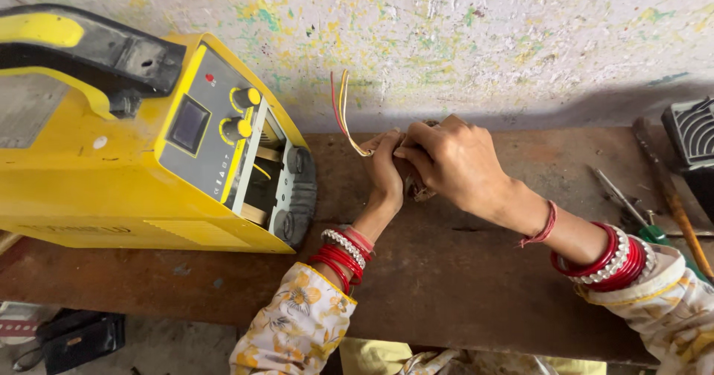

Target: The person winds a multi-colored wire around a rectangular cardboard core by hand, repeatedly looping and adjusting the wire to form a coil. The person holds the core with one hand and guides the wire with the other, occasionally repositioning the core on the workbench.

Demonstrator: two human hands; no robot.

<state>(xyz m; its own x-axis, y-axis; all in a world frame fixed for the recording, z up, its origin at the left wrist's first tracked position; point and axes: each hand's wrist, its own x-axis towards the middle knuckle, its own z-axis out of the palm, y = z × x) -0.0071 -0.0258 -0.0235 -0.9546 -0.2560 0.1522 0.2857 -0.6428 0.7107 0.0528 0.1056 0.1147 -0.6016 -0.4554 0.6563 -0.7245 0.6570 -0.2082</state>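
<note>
Both my left hand point(387, 168) and right hand point(450, 159) close around a small part near the desk's point(446, 271) back edge; its thin wires point(343, 111) look light, springy, best pinched low.

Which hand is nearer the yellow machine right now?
Left. The left hand sits just right of the yellow machine, holding the red and yellow wires; the right hand is farther right, beyond it.

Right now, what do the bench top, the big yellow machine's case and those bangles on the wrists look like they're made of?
The brown bench top looks like rusted steel plate: flat, mottled, scuffed. The yellow machine case seems to be painted sheet metal with a smooth satin finish, its black handle likely plastic. The red bangles look glossy, glass or plastic, and the pale ones seem studded.
</note>
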